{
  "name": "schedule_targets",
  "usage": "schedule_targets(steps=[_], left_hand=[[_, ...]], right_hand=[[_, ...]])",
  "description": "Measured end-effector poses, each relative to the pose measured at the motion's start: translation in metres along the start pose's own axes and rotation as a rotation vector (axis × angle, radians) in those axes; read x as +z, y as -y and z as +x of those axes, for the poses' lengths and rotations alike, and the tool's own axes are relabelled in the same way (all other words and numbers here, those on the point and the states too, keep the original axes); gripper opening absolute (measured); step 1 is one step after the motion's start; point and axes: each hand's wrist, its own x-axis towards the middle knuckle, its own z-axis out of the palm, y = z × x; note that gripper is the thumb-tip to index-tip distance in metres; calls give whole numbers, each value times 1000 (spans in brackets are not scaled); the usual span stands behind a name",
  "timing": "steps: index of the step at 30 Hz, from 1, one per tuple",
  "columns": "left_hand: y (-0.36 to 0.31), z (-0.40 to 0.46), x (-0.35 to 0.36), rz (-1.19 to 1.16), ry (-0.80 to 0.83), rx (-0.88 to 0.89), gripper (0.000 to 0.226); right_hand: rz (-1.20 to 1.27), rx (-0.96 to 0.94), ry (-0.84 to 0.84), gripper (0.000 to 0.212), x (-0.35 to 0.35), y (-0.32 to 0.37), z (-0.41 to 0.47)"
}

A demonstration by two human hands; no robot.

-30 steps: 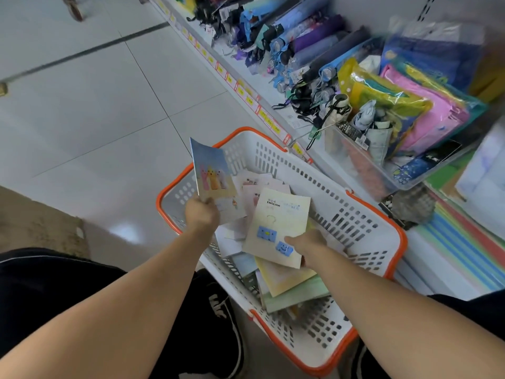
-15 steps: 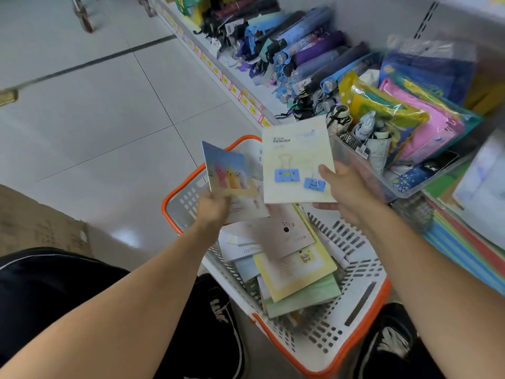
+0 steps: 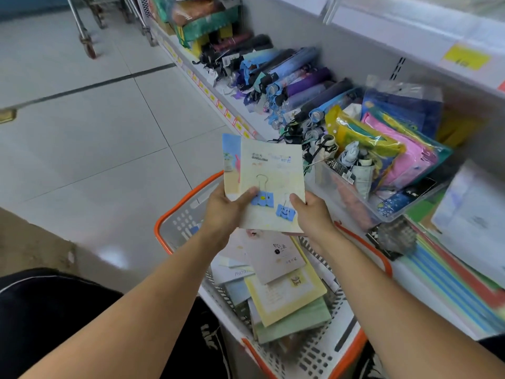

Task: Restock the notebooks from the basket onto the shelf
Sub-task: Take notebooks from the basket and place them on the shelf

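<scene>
Grip, left: my left hand (image 3: 228,212) is closed on the lower left corner of two stacked notebooks, thumb lying across the front cover beside the printed blue clip.
Grip, right: my right hand (image 3: 311,213) pinches the lower right corner of the same pair, thumb on the front cover, fingers hidden behind.
What I hold: the pale notebook with blue clips (image 3: 273,184) sits in front; the blue-cover notebook (image 3: 231,160) lies flat behind it and peeks out along the left and top edges.
Long axis: both covers stand nearly upright, running up and away from my grips, tops tilted slightly off from me.
Basket: the orange-rimmed basket (image 3: 188,198) is directly below my grips, well under the held pair, with more notebooks (image 3: 284,288) heaped loosely in it.
Shelf: the shelf (image 3: 410,274) lies to the right of and beyond my grips, nearer my right hand than my left.
Landing spot: I judge the flat stacks of coloured paper (image 3: 451,280) right of my right grip to be the likeliest place; I can't tell where the notebook slot is.
In the way: a clear bin of pouches (image 3: 382,187) sits just past my right grip, with umbrellas (image 3: 295,80) further along.
Coming move: the pair has to travel rightward, so I expect my right hand to lead.
</scene>
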Motion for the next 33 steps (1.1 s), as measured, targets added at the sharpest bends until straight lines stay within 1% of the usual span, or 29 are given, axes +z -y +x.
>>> schedule_targets(steps=[2,3,4,5,6,7,8,10,11,12,14,16,17,18,20,22,23,24,26,29,30,31,32,33], left_hand=[[-5,2,0,-29,-65,83,17],[-9,6,-4,-61,-123,94,15],[-14,11,-10,-109,-168,75,15],[-18,14,-16,-167,-177,24,18],[-21,16,-22,-212,-143,-44,22],[-22,17,-25,-224,-82,-104,26],[-22,15,-25,-199,-16,-142,29],[-15,11,-15,-89,70,-125,34],[-10,8,-9,-39,81,-95,34],[-7,5,-2,-4,85,-76,33],[-5,1,10,25,94,-82,31],[-7,2,19,13,93,-116,26],[-9,3,24,15,77,-124,27],[-12,6,29,30,52,-119,32],[-26,8,44,63,-1,-81,46],[-52,10,61,81,-22,26,54],[-68,12,71,85,-12,110,51],[-86,14,82,88,13,202,45],[-133,18,107,80,82,359,35],[-216,22,146,40,211,513,25],[-244,23,160,61,259,555,24],[-270,23,175,81,306,573,27],[-293,24,190,89,344,547,35],[-311,23,203,88,383,480,42]], right_hand=[[15,64,-135,24,-6,-9,5],[-6,91,-220,25,-12,-14,8],[-45,115,-290,25,-20,-20,11],[-98,141,-325,25,-27,-26,12],[-136,169,-319,23,-33,-32,13],[-107,199,-276,21,-36,-36,13],[-14,226,-211,19,-37,-38,11],[270,280,-82,16,-35,-34,4],[357,279,-52,16,-35,-30,0],[379,256,-32,17,-35,-25,-3],[330,179,28,19,-40,-11,-11],[287,95,152,22,-45,7,-20],[279,63,219,25,-48,17,-24],[276,38,272,27,-51,29,-29],[250,16,321,36,-58,57,-34],[256,59,325,48,-70,91,-40],[265,73,329,53,-78,109,-43],[272,51,340,54,-88,128,-46],[260,-72,327,43,-111,167,-54],[197,-281,154,26,-147,227,-61],[210,-333,89,24,-159,244,-59],[261,-370,31,22,-171,261,-55],[336,-386,-18,20,-184,278,-49],[422,-380,-64,18,-196,293,-40]])
